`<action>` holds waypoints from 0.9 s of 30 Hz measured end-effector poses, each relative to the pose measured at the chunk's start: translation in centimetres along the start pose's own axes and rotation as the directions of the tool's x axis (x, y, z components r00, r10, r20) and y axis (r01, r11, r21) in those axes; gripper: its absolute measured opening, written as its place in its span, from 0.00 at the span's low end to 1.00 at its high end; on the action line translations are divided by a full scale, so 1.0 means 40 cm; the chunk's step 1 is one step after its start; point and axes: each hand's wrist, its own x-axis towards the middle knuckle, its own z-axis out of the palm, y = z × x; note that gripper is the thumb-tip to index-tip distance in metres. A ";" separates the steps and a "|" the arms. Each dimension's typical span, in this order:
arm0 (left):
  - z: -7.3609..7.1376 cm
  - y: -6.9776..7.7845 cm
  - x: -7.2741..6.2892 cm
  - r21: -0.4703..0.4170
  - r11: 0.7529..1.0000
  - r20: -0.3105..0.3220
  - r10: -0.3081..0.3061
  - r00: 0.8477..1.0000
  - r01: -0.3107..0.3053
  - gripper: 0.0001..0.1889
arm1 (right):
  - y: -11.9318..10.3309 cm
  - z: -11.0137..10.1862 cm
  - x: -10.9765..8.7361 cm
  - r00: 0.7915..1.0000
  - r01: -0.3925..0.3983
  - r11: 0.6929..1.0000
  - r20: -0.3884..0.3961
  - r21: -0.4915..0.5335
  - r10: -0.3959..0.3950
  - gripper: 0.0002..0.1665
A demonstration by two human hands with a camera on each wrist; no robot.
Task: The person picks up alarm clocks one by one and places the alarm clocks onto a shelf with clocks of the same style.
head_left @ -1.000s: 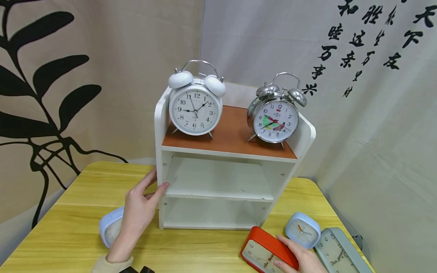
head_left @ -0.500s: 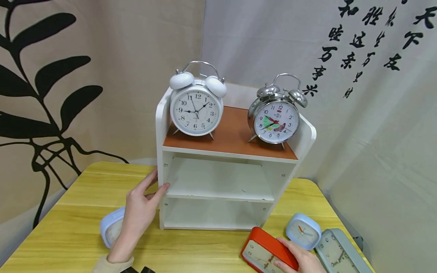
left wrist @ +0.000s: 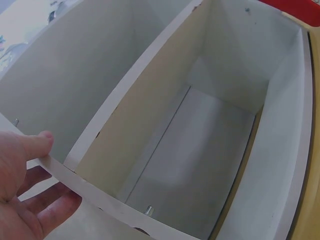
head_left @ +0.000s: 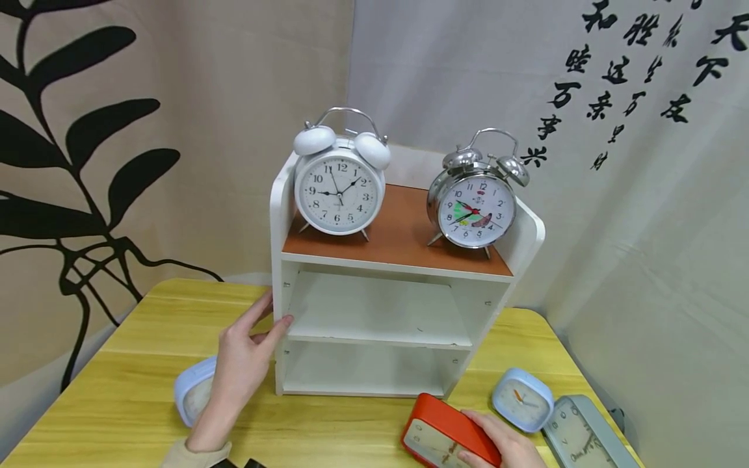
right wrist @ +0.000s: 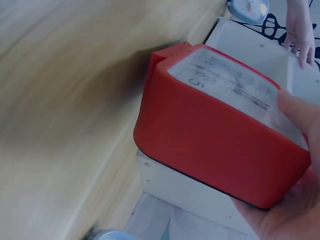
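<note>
A small white shelf unit (head_left: 380, 340) with a brown top stands on the wooden table. My left hand (head_left: 242, 357) grips its left side panel: in the left wrist view the thumb lies over the panel's front edge (left wrist: 57, 172) and the fingers are on the outer face. At the front right, my right hand (head_left: 506, 442) holds a red rectangular clock (head_left: 453, 426). The right wrist view shows the thumb on the front of the red clock (right wrist: 220, 135) and the other fingers behind it, partly hidden. The clock appears tilted.
A white twin-bell alarm clock (head_left: 339, 195) and a silver one (head_left: 476, 211) stand on the shelf top. Light blue clocks sit at left (head_left: 193, 390) and right (head_left: 523, 400). A grey-green clock (head_left: 588, 432) lies at the table's right edge (head_left: 608, 416). Printed curtains hang behind.
My right hand has shifted slightly left with the red clock, away from the blue and grey-green clocks. The left hand keeps its place on the shelf; the head view has shifted slightly.
</note>
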 end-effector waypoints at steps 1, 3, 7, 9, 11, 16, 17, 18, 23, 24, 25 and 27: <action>0.000 -0.001 0.000 0.000 1.000 0.001 0.002 1.000 -0.002 0.28 | -0.007 -0.001 0.000 1.000 0.014 1.000 -0.015 0.004 -0.013 0.36; 0.000 -0.001 0.000 0.004 1.000 0.004 0.002 1.000 -0.002 0.28 | -0.020 -0.004 -0.001 0.998 0.050 0.999 -0.049 -0.004 -0.050 0.36; 0.000 -0.002 0.001 0.006 1.000 0.011 0.001 1.000 -0.001 0.28 | -0.050 -0.008 0.000 0.978 0.144 0.989 -0.148 -0.027 -0.147 0.36; -0.001 -0.002 0.001 0.008 1.000 0.010 0.000 1.000 0.000 0.28 | -0.066 -0.008 0.005 0.952 0.213 0.976 -0.215 -0.036 -0.216 0.36; -0.001 -0.002 0.001 0.008 1.000 0.009 0.001 1.000 -0.001 0.28 | -0.083 -0.009 0.011 0.928 0.268 0.963 -0.261 -0.033 -0.267 0.35; 0.000 -0.001 0.000 0.009 1.000 0.012 -0.001 1.000 0.000 0.28 | -0.117 -0.011 0.025 0.865 0.377 0.926 -0.348 -0.026 -0.362 0.36; 0.001 -0.001 0.000 0.008 1.000 0.014 0.000 1.000 0.000 0.28 | -0.123 -0.013 0.027 0.855 0.393 0.919 -0.358 -0.023 -0.375 0.36; 0.001 -0.001 0.000 0.009 1.000 0.015 0.001 1.000 -0.002 0.28 | -0.129 -0.015 0.029 0.846 0.408 0.913 -0.366 -0.022 -0.388 0.36; 0.001 -0.002 0.003 0.011 1.000 0.014 0.006 1.000 -0.006 0.28 | -0.155 -0.030 0.042 0.793 0.488 0.872 -0.396 -0.043 -0.464 0.36; 0.001 -0.003 0.003 0.012 1.000 0.014 0.007 1.000 -0.007 0.28 | -0.160 -0.032 0.046 0.778 0.508 0.860 -0.404 -0.049 -0.482 0.35; 0.000 -0.003 0.003 0.013 1.000 0.012 0.007 1.000 -0.008 0.28 | -0.165 -0.035 0.050 0.763 0.526 0.849 -0.413 -0.053 -0.498 0.35; -0.001 -0.004 0.003 0.015 1.000 0.009 0.009 1.000 -0.010 0.28 | -0.174 -0.039 0.059 0.732 0.561 0.826 -0.431 -0.058 -0.527 0.34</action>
